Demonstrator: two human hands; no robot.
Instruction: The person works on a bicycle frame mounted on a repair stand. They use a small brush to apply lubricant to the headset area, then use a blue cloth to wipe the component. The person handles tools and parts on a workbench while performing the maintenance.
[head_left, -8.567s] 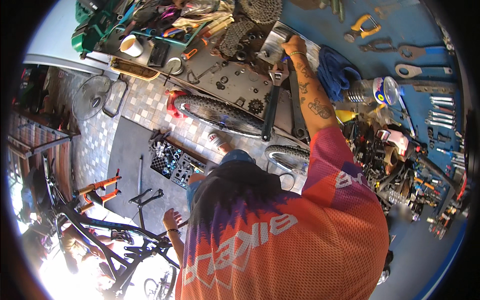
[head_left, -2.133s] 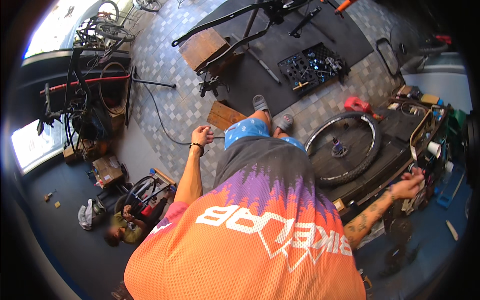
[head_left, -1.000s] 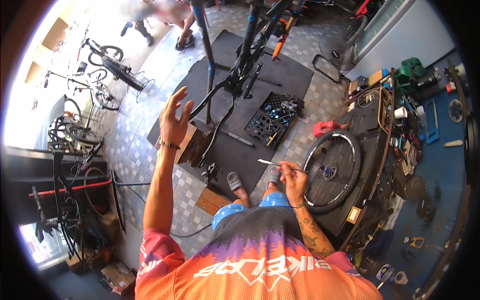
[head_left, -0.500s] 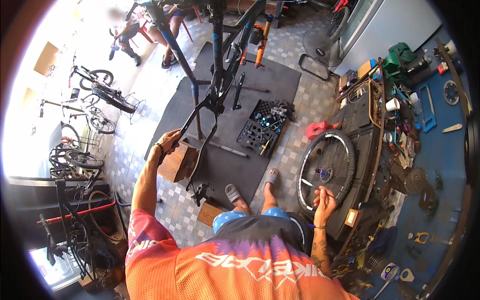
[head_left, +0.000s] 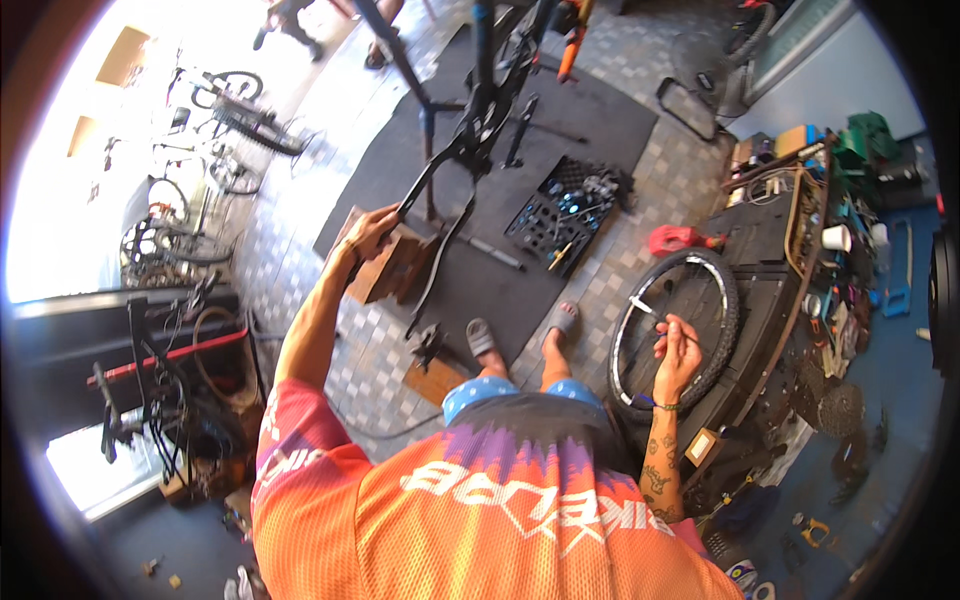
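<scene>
A dark bicycle frame point(head_left: 472, 145) with blue marks stands raised in front of me, its rear stays reaching toward me. My left hand point(head_left: 372, 234) is closed around the end of the left stay. At the lower end of the other stay hangs what looks like a rear derailleur point(head_left: 430, 345). Between the fingertips of my right hand point(head_left: 680, 350) is a slim tool with a pale tip point(head_left: 643, 305); its exact kind is too small to tell. That hand is over a bicycle wheel point(head_left: 733, 325) with a black tyre, and I cannot tell whether the tool touches it.
Beneath the frame are a black mat point(head_left: 480, 290), a wooden box point(head_left: 375, 280) and an open tool case point(head_left: 530, 232). A red container point(head_left: 675, 239) sits beyond the wheel. Along the right runs a cluttered workbench point(head_left: 765, 235). Other bicycles point(head_left: 255, 125) stand at the left; people sit at the far edge.
The view has swung, so the surroundings sit farther right and higher in the picture. My left hand keeps its hold on the stay. The right hand and its slim tool are now higher in the picture.
</scene>
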